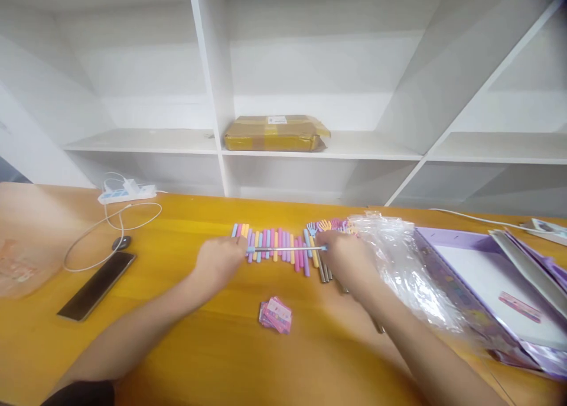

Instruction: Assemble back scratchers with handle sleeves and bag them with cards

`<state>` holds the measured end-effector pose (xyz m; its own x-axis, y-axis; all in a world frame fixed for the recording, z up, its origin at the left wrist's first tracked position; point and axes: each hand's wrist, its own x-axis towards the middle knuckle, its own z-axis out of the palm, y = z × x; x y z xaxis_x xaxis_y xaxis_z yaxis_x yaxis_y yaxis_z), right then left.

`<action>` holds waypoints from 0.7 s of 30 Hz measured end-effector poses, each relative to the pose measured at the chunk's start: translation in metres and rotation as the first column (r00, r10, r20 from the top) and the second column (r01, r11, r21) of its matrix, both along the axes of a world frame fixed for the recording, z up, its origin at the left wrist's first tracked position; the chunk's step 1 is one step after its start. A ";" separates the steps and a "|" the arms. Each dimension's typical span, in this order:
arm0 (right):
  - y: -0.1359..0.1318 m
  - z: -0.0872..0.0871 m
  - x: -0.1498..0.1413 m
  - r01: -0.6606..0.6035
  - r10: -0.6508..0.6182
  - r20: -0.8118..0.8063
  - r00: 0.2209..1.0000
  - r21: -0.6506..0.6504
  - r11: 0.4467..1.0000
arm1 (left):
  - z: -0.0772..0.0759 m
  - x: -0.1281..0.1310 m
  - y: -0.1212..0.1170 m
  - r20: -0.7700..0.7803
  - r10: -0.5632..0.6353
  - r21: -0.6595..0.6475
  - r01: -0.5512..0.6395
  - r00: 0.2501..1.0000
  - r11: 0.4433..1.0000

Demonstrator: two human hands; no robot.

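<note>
Between my two hands stretches a thin metal telescopic rod with light blue ends, held level over the table. My left hand is closed round its left end, and my right hand grips the right end; that tip is hidden in the fingers. Behind the rod lies a row of pastel handles in pink, purple, blue and yellow. Small hand-shaped heads, like those of back scratchers, stick out behind my right hand, with metal shafts below it. A small stack of pink cards lies nearer to me.
Clear plastic bags and an open purple box lie on the right. A phone, a black mouse and a power strip with a white cable are on the left. A taped carton rests on the shelf behind.
</note>
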<state>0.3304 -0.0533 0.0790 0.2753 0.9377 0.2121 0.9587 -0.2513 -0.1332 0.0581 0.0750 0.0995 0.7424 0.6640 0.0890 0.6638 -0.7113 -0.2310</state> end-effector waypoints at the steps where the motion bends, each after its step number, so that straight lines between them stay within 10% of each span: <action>1: -0.003 -0.003 -0.017 -0.017 0.017 0.006 1.000 -0.007 1.000 | -0.005 0.003 -0.009 0.002 -0.013 -0.021 0.013 1.000 1.000; 8: -0.022 -0.018 -0.087 -0.162 0.170 0.099 0.980 -0.085 0.983 | -0.027 0.002 -0.037 0.084 -0.181 0.056 0.176 0.980 0.983; 14: -0.026 -0.012 -0.088 -0.175 0.182 0.096 0.979 -0.081 0.981 | -0.021 -0.005 -0.042 0.108 -0.188 0.076 0.181 0.976 0.981; 21: -0.040 0.022 -0.063 -0.218 0.210 -0.082 0.974 -0.108 0.970 | -0.021 0.005 -0.035 0.016 -0.072 -0.191 0.074 0.997 0.979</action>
<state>0.2677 -0.0928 0.1007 0.0755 0.9934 0.0859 0.9813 -0.0587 -0.1832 0.0635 0.0397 0.0785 0.7893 0.6134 -0.0275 0.6099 -0.7885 -0.0797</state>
